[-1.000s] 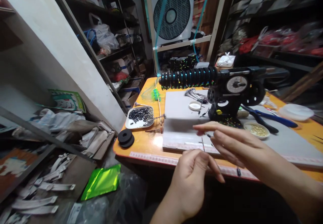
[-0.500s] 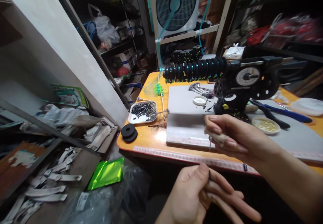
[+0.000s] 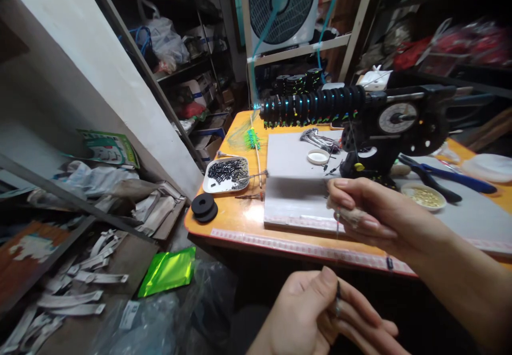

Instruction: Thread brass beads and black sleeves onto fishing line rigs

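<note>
My left hand (image 3: 306,307) is low in front of the table edge, thumb pressed against the index finger. Between them shows a small dark piece (image 3: 338,290) with a shiny bit below it, too small to name. Above it, my right hand (image 3: 372,214) is closed in a pinch, with a whitish wrap (image 3: 354,217) round one finger. A thin line (image 3: 337,227) with a small red spot hangs from the right fingertips towards the left hand. Behind the right hand stands a black winding device (image 3: 372,131) carrying a row of black spools (image 3: 316,105).
On the orange table (image 3: 232,222) are a white tray (image 3: 208,185) of small black tubes and metal bits, black foam spools (image 3: 204,207), a grey board (image 3: 288,152), a dish of brass-coloured pieces (image 3: 424,196) and blue-handled pliers (image 3: 460,178). A fan (image 3: 282,3) stands behind.
My hands are slightly farther apart, the left a little lower and to the right, so more thin line shows between them. The view has shifted slightly.
</note>
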Tool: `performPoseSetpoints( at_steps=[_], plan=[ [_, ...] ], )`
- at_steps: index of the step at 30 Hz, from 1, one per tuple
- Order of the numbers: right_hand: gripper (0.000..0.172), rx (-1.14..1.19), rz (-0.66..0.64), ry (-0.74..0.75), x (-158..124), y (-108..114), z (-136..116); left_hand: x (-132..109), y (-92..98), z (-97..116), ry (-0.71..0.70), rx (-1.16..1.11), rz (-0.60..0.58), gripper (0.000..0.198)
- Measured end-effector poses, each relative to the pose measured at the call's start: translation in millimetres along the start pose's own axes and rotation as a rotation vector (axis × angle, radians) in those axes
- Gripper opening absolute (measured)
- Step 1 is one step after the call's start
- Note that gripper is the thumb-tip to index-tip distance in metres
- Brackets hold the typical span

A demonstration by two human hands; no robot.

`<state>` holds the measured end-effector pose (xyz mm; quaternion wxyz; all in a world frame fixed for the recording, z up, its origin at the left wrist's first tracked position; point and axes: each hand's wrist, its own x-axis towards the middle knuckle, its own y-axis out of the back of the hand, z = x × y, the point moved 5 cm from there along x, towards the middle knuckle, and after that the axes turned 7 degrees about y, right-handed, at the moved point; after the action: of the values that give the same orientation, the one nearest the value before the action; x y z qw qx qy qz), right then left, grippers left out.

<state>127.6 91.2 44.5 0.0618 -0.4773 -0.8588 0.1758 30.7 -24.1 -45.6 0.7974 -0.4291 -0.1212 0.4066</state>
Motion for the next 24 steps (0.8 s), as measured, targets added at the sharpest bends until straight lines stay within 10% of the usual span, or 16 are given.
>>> performPoseSetpoints(
  at_steps=[8, 12, 24],
  plan=[
    [0.051, -0.194, 0.025, 0.084, -2.1, -6.1, -15.8, -11.8, -15.4, 60.9, -0.322, 0.311, 0.066, 0.031],
    [0.059, -0.309, 0.009, 0.105, -5.4, -5.1, -28.9, 1.8, -29.5, 98.9, -0.366, 0.342, 0.068, 0.046],
    [0.051, -0.185, -0.063, 0.029, -3.4, -8.4, -20.5, 25.5, -30.1, 106.5, -0.292, 0.362, 0.136, 0.054]
  ],
)
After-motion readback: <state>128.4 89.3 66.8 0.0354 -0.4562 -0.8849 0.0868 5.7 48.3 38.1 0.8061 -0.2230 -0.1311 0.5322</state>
